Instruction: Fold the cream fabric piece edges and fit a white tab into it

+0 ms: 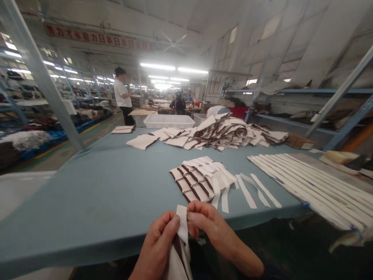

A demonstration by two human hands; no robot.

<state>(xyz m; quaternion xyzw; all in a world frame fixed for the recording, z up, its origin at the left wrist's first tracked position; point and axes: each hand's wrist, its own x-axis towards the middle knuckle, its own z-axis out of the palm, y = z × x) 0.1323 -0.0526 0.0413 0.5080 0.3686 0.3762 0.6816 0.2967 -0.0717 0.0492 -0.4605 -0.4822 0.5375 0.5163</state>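
Observation:
My left hand [157, 243] is closed, its thumb pressing on a white strip [182, 223] and a cream fabric piece [175, 266] with a dark brown part that hangs below the table edge. At the strip's other side, my right hand [211, 227] pinches near its upper edge; the fingertips partly hide what lies between them. Just beyond both hands lies a set of cream fabric pieces with brown edges [192, 182], laid in overlapping rows. Loose white strips [246, 192] rest on and beside that set.
A blue-green cloth covers the table [96, 194]. Toward the back is a large heap of cream and brown pieces [233, 132]. Long pale strips [305, 182] lie at the right. A clear plastic bin [169, 121] and a standing person [122, 95] are beyond. A metal post [43, 77] rises at the left.

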